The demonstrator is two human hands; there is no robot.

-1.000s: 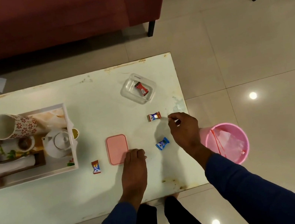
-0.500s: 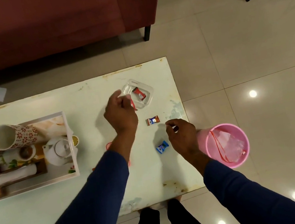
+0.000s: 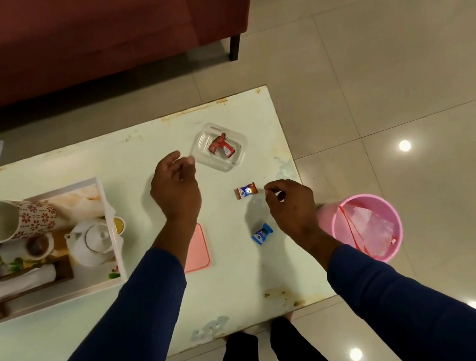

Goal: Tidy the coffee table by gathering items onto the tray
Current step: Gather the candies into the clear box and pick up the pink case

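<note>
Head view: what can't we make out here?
- Pink lid: near half hidden under the left sleeve.
- Right hand: pinches something small and pale, too small to identify.
- Tray: left part cut off by the frame edge.
- Candy wrapper print: too small to read.

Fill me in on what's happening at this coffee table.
A person is tidying a pale coffee table. Their left hand hovers beside a clear plastic container that holds red wrappers. Their right hand pinches something small and white near the table's right edge. Two wrapped candies, a red-ended one and a blue one, lie loose between the hands, and a pink lid shows by the left arm. The tray already carries a teapot and mugs. A pink bin stands on the floor.
</note>
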